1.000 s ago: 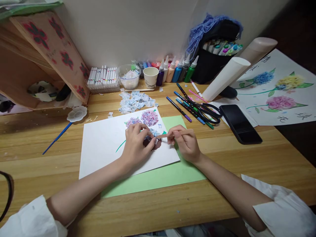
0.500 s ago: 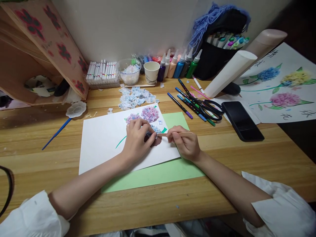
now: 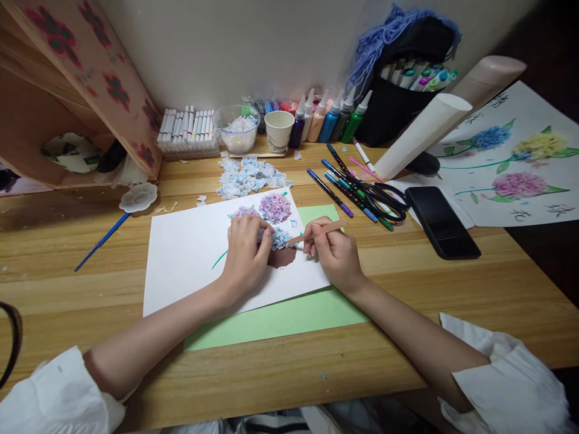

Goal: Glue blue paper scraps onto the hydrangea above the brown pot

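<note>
A white sheet of paper (image 3: 181,259) carries flower heads made of small paper scraps. One is a pink-purple flower (image 3: 275,208); below it sits a blue-white flower (image 3: 281,237), with a brown painted patch (image 3: 283,257) under that. My left hand (image 3: 246,244) rests on the sheet at the left side of the blue-white flower, fingers bent over and thumb apart, with nothing visible in it. Between the fingers of my right hand (image 3: 335,250) is a flat wooden craft stick (image 3: 332,227), its lower end at the right edge of the blue-white flower.
Behind the sheet lies a pile of pale blue paper scraps (image 3: 251,176). Pens (image 3: 330,193) and black scissors (image 3: 384,201) lie to the right, near a phone (image 3: 443,222). Paint bottles (image 3: 332,123) and a paper cup (image 3: 278,131) stand along the wall. Green paper (image 3: 271,328) lies underneath.
My left hand has drawn its fingertips slightly left, uncovering more of the blue-white flower and brown patch. My right hand has shifted up a little, and the craft stick is tilted more steeply.
</note>
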`<state>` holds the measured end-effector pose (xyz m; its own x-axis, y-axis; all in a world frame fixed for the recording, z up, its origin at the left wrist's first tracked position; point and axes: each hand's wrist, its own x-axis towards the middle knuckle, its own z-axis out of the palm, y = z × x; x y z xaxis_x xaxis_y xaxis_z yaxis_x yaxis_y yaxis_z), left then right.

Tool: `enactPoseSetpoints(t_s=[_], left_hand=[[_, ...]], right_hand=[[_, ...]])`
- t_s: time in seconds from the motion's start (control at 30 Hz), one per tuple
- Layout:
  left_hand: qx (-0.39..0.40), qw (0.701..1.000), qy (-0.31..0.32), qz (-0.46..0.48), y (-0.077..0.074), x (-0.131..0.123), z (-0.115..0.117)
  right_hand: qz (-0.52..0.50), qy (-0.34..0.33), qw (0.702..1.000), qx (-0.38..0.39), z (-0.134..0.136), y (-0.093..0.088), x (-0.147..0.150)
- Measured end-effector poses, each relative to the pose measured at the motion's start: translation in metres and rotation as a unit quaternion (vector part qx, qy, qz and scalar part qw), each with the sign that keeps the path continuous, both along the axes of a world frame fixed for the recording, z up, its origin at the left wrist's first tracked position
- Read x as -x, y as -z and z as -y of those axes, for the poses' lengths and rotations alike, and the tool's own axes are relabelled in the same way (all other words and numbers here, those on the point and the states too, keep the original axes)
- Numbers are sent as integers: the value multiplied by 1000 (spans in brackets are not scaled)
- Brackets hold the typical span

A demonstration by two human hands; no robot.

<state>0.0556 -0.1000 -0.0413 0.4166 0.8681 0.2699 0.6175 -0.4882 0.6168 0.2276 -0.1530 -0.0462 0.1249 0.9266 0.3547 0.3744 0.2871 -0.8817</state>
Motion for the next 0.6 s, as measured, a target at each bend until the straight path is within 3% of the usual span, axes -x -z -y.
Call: enactPoseSetpoints(t_s=[0.23,0.47,0.6], left_hand=[[7,1000,-11,9,-3,1,0],[14,1000,-15,19,-1,1,4],[12,1000,-21,-8,-11,8,-7]], right_hand=[[-14,3,998,-61,6,2,0],[-11,-11,997,-69,6,3,-1],[-39,9,994,-97,9,6,-4]])
